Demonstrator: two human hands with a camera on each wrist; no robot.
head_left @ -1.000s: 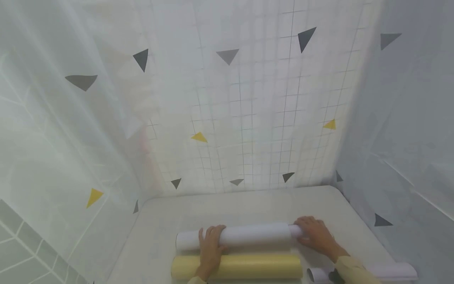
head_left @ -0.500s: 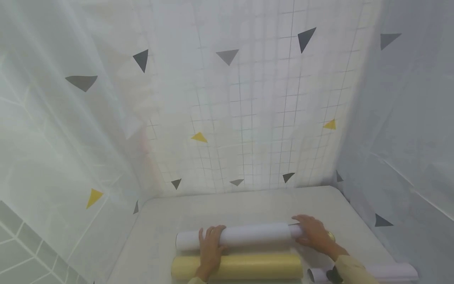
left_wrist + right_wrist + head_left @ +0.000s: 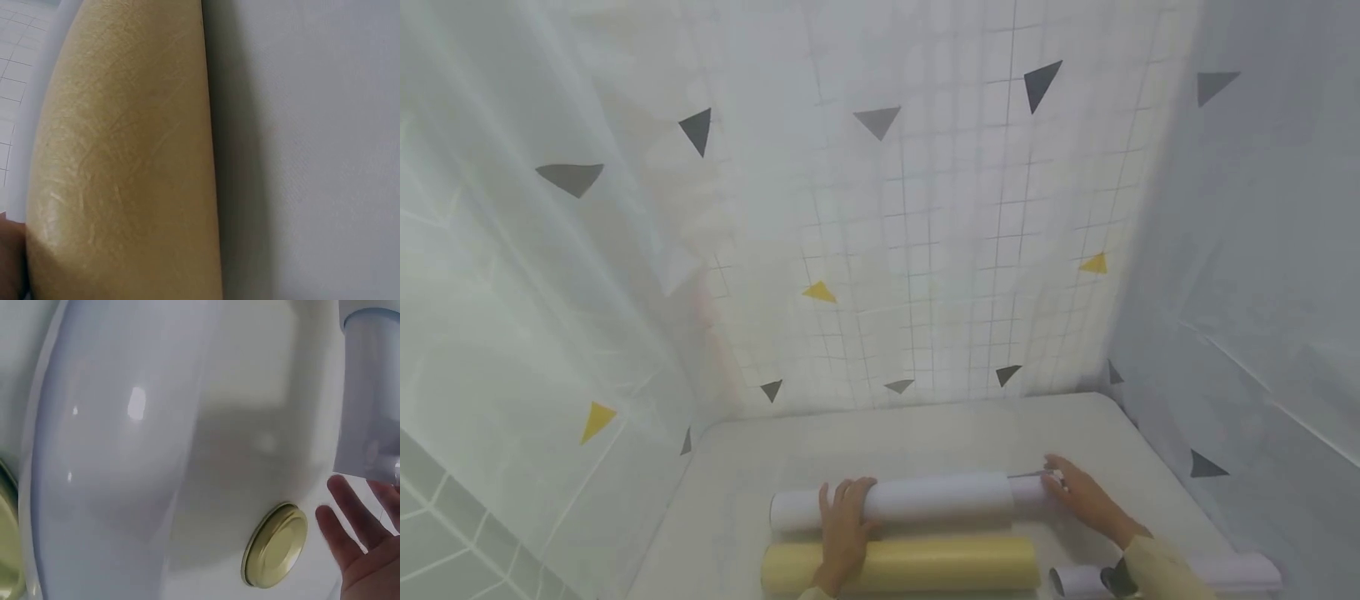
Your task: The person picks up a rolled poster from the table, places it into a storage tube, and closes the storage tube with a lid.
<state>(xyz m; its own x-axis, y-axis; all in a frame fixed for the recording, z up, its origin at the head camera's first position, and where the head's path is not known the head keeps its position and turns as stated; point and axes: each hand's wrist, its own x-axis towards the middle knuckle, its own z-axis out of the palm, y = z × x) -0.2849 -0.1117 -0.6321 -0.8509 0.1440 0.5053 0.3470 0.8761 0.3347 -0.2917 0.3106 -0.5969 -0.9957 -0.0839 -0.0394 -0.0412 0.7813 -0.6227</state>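
Note:
A white tube (image 3: 940, 500) lies across the table, and a narrower white inner tube (image 3: 1027, 493) sticks out of its right end. My left hand (image 3: 844, 529) grips the white tube near its left end, fingers over the top. That wrist crosses above a yellow tube (image 3: 955, 563), which fills much of the left wrist view. My right hand (image 3: 1086, 498) is at the free end of the inner tube, fingers and thumb on either side. In the right wrist view two fingers (image 3: 356, 512) stretch out below that end. A gold cap (image 3: 278, 545) lies on the table beside them.
Another white tube (image 3: 1236, 573) lies at the lower right, partly under my right sleeve. The pale table (image 3: 917, 433) ends against a translucent sheet (image 3: 880, 250) with triangles, which also hangs at both sides. A gold-coloured object (image 3: 9, 534) shows at the right wrist view's left edge.
My right hand has slid right along the inner tube to its end, baring more of it. The gold cap glimpsed behind that hand is now hidden in the head view. My left hand stays put.

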